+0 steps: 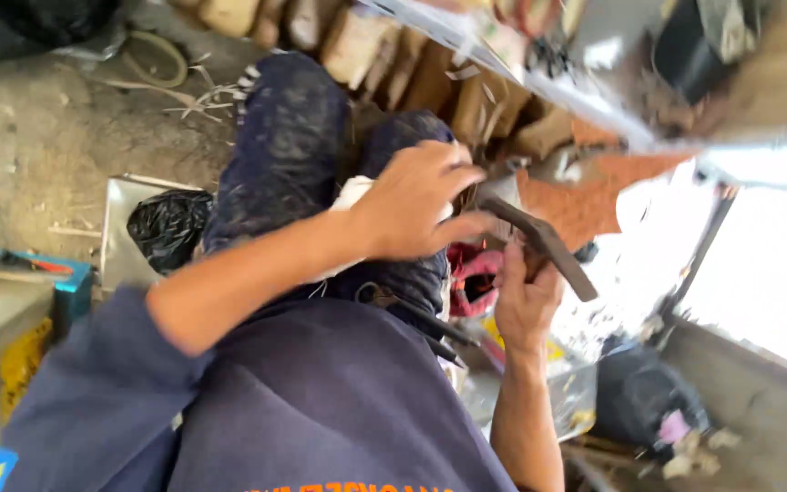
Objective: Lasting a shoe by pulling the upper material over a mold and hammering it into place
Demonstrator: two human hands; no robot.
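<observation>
A dark hammer (539,244) is gripped by the right hand (526,301) at centre frame; the left hand (416,210), at nine o'clock, apparently steadies a blurred workpiece; short, square blows are advised

From my remote seat, the hammer (539,246) reads as dull dark metal at the head, matt and scuffed, with a worn wooden handle in my right hand (526,305). At ten o'clock from it, under my left hand (412,210), the trouser cloth (289,146) is coarse dark fabric, dusty and speckled. At two o'clock the reddish sheet (585,200) looks rough, like leather or pressed fibre; I cannot tell which. The black bag (168,230) at nine o'clock is thin glossy plastic, crinkled. The floor (38,137) is rough grey concrete, gritty. My sleeve (93,392) is soft matt knit cloth. The wooden blocks (357,41) at twelve o'clock are raw and unvarnished.
</observation>
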